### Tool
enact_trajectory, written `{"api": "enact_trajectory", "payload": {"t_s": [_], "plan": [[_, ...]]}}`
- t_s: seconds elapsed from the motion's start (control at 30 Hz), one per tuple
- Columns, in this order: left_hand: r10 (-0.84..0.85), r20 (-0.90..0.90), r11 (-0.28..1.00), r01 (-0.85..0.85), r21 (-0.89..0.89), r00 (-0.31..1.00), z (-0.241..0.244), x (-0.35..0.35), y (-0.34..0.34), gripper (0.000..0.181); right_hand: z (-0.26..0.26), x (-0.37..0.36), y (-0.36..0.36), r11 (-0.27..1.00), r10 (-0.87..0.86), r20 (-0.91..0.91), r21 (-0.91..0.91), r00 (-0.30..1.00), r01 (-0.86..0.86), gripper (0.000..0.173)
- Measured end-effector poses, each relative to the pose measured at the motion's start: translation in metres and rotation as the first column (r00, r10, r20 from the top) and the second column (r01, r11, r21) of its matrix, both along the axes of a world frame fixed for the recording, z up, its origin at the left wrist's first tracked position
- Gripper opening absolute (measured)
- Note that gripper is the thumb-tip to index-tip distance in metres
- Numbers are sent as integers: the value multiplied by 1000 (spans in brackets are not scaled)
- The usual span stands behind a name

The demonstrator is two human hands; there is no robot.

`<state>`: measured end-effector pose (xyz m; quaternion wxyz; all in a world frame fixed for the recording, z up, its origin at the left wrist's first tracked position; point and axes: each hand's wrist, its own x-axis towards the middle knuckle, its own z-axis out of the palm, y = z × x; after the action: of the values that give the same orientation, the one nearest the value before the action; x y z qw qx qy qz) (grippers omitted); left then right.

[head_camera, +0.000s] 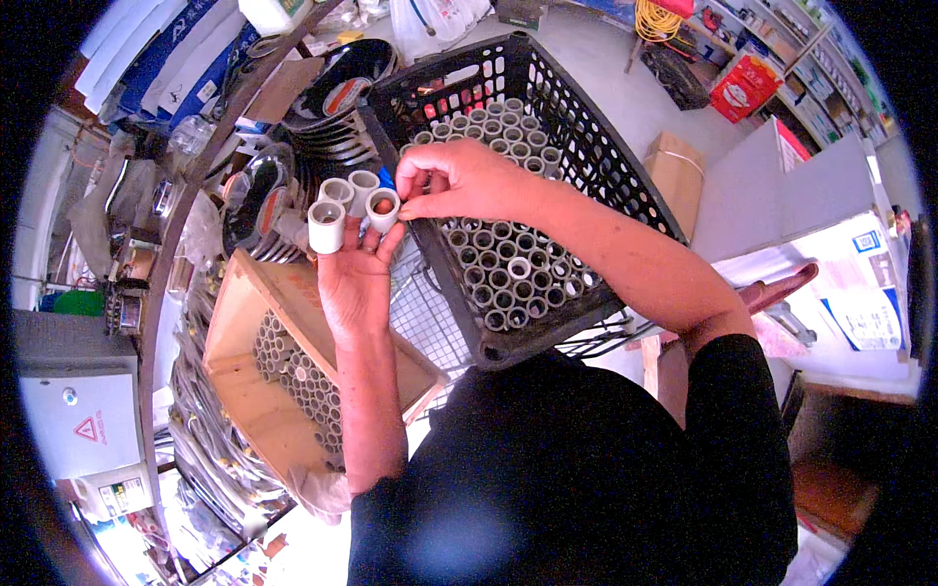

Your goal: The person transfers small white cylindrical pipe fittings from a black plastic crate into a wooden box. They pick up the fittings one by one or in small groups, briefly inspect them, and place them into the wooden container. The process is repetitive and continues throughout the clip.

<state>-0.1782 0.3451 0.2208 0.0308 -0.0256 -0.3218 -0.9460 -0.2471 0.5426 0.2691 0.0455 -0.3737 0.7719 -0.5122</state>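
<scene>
My left hand (359, 282), palm up, holds several short grey plastic pipe couplings (327, 227) standing upright on its fingers. A fingertip shows inside the rightmost coupling (382, 209). My right hand (465, 179) is just to the right, above the near left rim of a black plastic crate (506, 351). Its thumb tip is at the edge of that coupling; whether they touch I cannot tell. The fingers are curled, with a gap to the thumb and nothing seen between them. Inside the crate, many similar couplings (502, 260) stand on end in rows, partly hidden by my right arm.
A wooden box (256, 410) with more grey couplings sits at the lower left, beside a wire mesh basket (429, 315). Stacked black pans (344, 80) stand beyond. A metal rail (176, 212) runs along the left. A cardboard box (673, 176) stands right of the crate.
</scene>
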Motion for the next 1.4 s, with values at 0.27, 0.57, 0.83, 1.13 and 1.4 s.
{"api": "enact_trajectory", "payload": {"t_s": [0.27, 0.57, 0.83, 1.13, 1.4], "plan": [[-70, -61, 993, 75, 90, 996, -14, 1, -3, 46, 12, 10, -4, 994, -10, -211, 103, 978, 32, 20], [-158, -19, 974, 159, 159, 987, -26, -3, -17, 45, 20, 5, 1, 976, 30, -321, 214, 946, 42, 15], [-117, 124, 973, 89, 214, 985, -33, -5, -20, 39, 25, -22, 56, 917, -228, -142, 301, 963, 261, 21], [-112, 132, 970, 80, 230, 985, -34, -6, -21, 39, -14, -42, 87, 282, -447, -5, 948, 894, 147, 11], [-135, 141, 966, 98, 239, 981, -35, -7, -23, 39, -24, -28, 78, 236, -497, 15, 965, 868, 118, 13]]}}
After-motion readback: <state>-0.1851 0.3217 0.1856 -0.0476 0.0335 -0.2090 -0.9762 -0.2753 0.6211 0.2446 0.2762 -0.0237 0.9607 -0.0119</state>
